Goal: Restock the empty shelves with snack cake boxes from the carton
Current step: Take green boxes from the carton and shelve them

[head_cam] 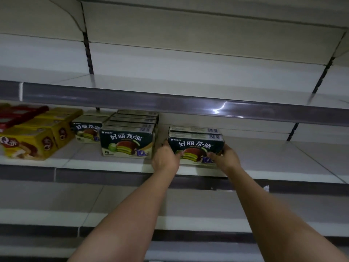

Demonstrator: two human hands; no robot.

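Snack cake boxes (pixel 195 143), two smooth cardboard blocks one behind the other, sit on the shelf (pixel 117 163) between the hands. The left hand (pixel 165 157) and right hand (pixel 225 157) hold the front box by its ends. An uneven push could turn it crooked, or bump the row (pixel 128 140) beside the left hand.

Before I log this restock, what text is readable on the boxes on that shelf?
"好丽友·派" on the dark green box that the left hand and right hand hold.
"好丽友·派" and "10" on the neighbouring green box.
"好丽友·派" on the pale box.
"Q" on the yellow box; the rest is blurred.
Barcode digits: too small.
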